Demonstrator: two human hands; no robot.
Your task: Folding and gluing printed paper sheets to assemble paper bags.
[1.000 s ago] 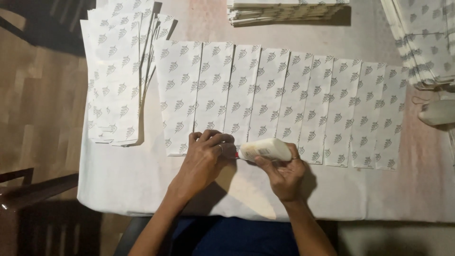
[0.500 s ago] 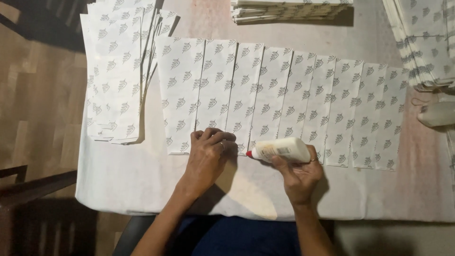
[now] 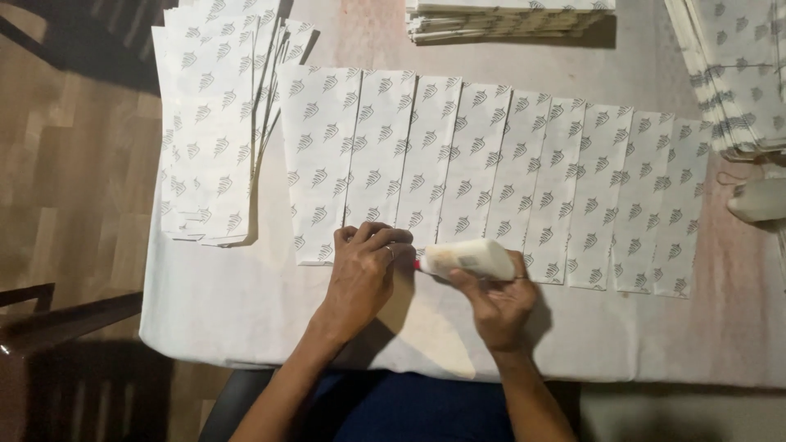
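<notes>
Your table (image 3: 246, 327) wears a pale, smooth cloth, and across it runs the fanned row of printed paper sheets (image 3: 491, 164), each long, thin and overlapping its neighbour, with a leaf-like grey motif. A looser stack of the same sheets (image 3: 209, 147) lies to the left, flat bundles at the far edge. Your left hand (image 3: 364, 274) presses palm-down, fingers curled, on the near ends of the leftmost sheets; keep that pressure so the matte paper doesn't slide. Your right hand (image 3: 495, 303) is wrapped around the white squeeze bottle (image 3: 471, 258), lying sideways, red tip toward the left hand. Squeeze gently, tracking the edge evenly.
</notes>
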